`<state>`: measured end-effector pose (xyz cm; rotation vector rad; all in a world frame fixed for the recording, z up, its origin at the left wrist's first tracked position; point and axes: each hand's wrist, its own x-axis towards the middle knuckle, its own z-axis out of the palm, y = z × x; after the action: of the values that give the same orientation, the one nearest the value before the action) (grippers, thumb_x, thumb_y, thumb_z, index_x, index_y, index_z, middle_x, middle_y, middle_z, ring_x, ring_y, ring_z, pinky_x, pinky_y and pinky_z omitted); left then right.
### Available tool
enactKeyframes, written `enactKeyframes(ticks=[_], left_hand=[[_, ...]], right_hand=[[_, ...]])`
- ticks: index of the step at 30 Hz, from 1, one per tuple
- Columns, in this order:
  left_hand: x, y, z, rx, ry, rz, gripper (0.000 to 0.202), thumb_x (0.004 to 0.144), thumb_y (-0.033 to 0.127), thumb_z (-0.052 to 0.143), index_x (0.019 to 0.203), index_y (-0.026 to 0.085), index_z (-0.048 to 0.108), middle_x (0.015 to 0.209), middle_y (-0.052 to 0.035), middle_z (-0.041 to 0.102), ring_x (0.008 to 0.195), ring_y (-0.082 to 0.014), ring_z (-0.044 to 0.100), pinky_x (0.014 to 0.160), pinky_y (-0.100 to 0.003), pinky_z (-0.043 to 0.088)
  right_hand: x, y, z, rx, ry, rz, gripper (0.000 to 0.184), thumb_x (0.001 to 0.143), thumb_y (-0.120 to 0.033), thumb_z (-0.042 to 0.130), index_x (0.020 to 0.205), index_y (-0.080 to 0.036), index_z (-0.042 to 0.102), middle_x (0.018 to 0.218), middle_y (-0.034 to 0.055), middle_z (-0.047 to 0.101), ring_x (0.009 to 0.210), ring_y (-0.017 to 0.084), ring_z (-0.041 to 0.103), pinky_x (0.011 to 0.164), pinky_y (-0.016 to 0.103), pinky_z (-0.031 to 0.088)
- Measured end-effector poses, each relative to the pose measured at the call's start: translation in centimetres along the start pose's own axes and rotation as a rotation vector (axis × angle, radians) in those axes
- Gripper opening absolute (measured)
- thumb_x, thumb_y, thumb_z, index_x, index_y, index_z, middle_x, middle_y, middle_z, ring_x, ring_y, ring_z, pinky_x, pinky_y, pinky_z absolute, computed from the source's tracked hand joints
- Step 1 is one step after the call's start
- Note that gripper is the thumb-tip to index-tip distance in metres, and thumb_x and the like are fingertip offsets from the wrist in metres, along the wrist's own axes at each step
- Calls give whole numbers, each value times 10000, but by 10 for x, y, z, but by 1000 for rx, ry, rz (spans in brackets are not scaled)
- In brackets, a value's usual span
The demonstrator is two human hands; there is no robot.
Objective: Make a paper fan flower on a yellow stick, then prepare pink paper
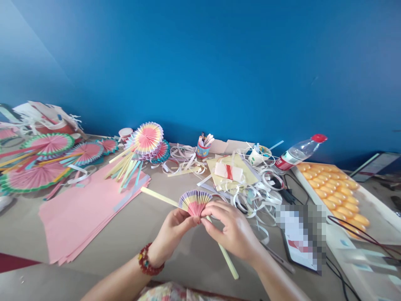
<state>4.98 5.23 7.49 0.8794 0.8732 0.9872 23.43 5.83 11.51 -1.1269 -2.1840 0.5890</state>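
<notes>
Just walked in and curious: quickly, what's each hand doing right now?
Left hand: closed, pinching the pleated paper fan near its base.
Right hand: closed, fingertips holding the same fan at its lower right edge.

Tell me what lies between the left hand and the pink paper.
In the head view, mostly bare tabletop; a yellow strip slants from the fan toward the pink paper.

Bare left hand [173, 228] and bare right hand [230, 225] pinch the pleated pink-yellow-purple paper fan [194, 200] from either side, forearms [120, 269] on its near side
</notes>
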Motion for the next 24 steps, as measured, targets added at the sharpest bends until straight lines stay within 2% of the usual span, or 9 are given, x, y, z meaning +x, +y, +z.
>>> enactKeyframes(ticks=[15,24], left_hand=[[-1,1,0,28,-15,8,185,796,337,753,751,159,733,724,-1,707,740,-133,616,722,-190,464],[1,-4,-1,66,-52,51,203,836,339,714,910,156,760,828,-32,741,782,-148,612,770,-216,468]], right_hand=[[1,2,-2,43,-39,15,98,870,-147,573,886,-230,622,881,-6,682,851,165,609,778,278,436],[1,-4,-3,-71,-35,-4,105,872,-140,552,852,-217,620,852,10,674,830,180,599,759,291,428]])
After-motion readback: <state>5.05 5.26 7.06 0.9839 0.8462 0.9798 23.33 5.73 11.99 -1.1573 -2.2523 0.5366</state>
